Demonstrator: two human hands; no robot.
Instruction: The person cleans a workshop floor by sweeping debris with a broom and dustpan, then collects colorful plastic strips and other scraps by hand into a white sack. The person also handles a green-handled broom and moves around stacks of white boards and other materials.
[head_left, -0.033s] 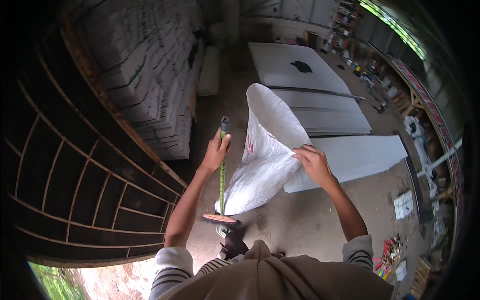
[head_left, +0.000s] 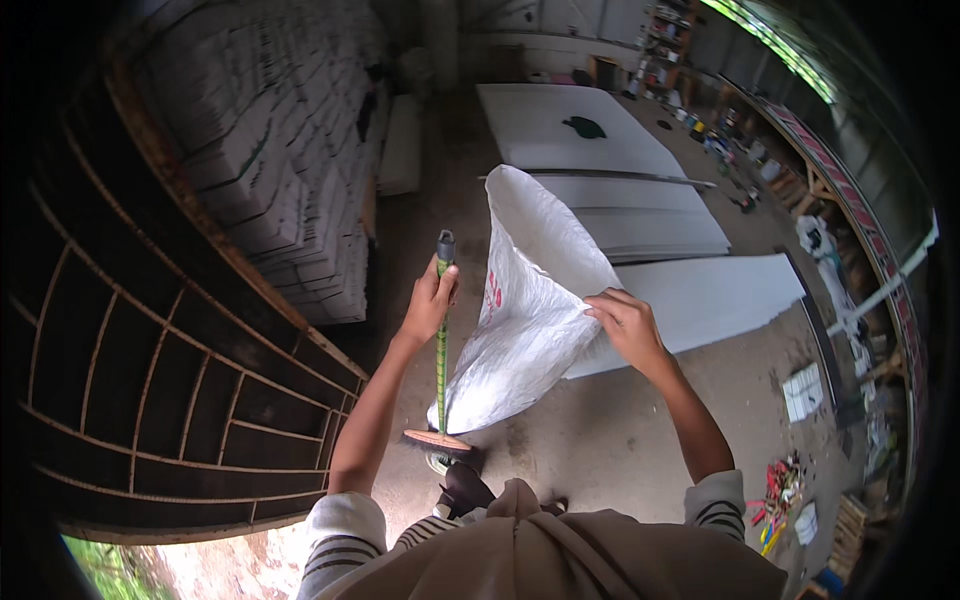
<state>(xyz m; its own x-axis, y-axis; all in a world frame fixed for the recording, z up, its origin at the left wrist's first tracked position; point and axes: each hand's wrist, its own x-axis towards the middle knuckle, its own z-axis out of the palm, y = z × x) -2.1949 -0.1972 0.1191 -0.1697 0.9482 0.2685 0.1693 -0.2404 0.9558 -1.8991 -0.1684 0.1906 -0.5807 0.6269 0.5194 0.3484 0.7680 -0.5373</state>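
Note:
A broom with a green patterned handle and a grey end cap stands nearly upright, my left hand wrapped round it just below the cap. Its pinkish-orange head with dark bristles is low down, close to my shoe. To the right hangs a large white woven sack with faint red print, its wide mouth gaping up and away from me. My right hand pinches the near right edge of that mouth, fingers closed on the fabric. The sack's lower end comes down beside the broom head; its bottom inside is hidden.
White sheets lie on the concrete floor ahead and right. Tall stacks of pale panels rise at the left, behind a dark metal-framed gate. Tools and a red-and-yellow pile are at the right, near a small wooden pallet.
The surroundings have shifted slightly left in the picture as the view turned. Both hands keep their holds on the broom and the sack, which have barely moved.

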